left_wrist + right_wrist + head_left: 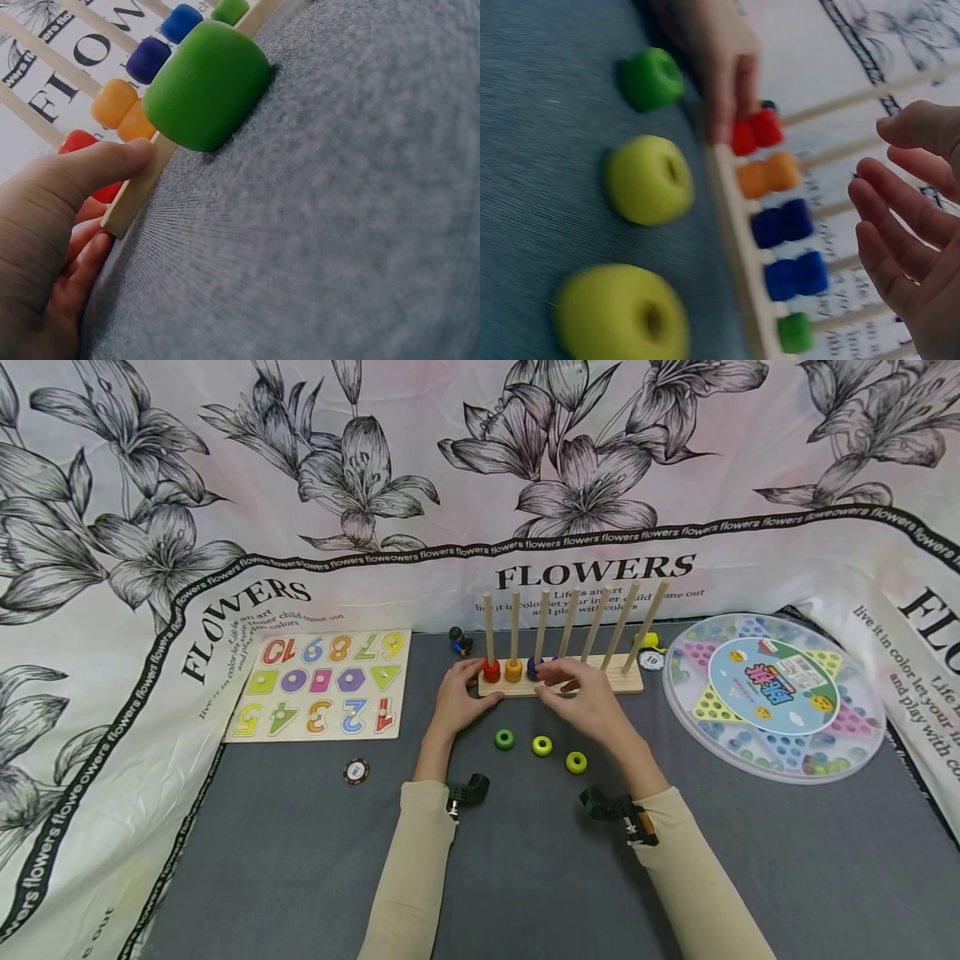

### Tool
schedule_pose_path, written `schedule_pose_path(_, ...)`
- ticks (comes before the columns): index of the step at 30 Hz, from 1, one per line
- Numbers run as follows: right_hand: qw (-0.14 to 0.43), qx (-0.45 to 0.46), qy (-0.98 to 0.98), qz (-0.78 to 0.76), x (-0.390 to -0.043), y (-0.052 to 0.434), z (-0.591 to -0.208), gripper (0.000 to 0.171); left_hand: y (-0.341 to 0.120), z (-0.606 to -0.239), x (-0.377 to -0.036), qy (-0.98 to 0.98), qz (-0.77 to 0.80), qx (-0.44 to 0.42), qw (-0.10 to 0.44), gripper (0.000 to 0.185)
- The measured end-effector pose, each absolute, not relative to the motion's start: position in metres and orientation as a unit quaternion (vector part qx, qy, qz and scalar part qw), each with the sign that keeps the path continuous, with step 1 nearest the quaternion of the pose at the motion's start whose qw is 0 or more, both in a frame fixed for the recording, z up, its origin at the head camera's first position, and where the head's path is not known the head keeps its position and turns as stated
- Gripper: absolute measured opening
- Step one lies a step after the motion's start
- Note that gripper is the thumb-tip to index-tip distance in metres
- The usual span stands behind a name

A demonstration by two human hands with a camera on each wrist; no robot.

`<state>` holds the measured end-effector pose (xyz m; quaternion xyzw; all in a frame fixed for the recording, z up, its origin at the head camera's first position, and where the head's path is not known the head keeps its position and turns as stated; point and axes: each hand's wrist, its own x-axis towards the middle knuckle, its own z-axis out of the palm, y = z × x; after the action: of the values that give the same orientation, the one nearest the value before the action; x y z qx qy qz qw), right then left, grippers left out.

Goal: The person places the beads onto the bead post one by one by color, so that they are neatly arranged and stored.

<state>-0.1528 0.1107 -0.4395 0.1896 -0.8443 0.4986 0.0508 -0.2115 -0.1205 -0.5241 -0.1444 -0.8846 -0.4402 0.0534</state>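
Three loose rings up front on the grey cloth: green ring (505,739), lime ring (542,745), yellow ring (576,762); behind them, left hand (457,697) steadies the wooden peg rack (600,682) at its end, thumb pressed on, while right hand (588,697) hovers over the base, fingers relaxed, holding nothing

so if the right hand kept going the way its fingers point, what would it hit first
Probably the pegs and the blue beads at their feet: the right hand hovers open over the rack, fingers pointing at them, though depth is unclear.
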Motion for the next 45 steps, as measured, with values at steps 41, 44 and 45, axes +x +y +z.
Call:
schedule_pose_path(41, 0.052, 0.216, -0.863, 0.454, -0.141, 0.096, -0.453, 0.032, -0.12, -0.524, -0.211, -0.888, -0.434, -0.143, 0.055, 0.066)
schedule_pose_path(44, 0.078, 0.208, -0.858, 0.463, -0.144, 0.104, -0.44, 0.031, -0.12, -0.525, -0.211, -0.888, -0.433, -0.145, 0.057, 0.066)
schedule_pose_path(45, 0.089, 0.206, -0.858, 0.461, -0.145, 0.107, -0.435, 0.031, -0.12, -0.525, -0.212, -0.888, -0.432, -0.145, 0.057, 0.066)
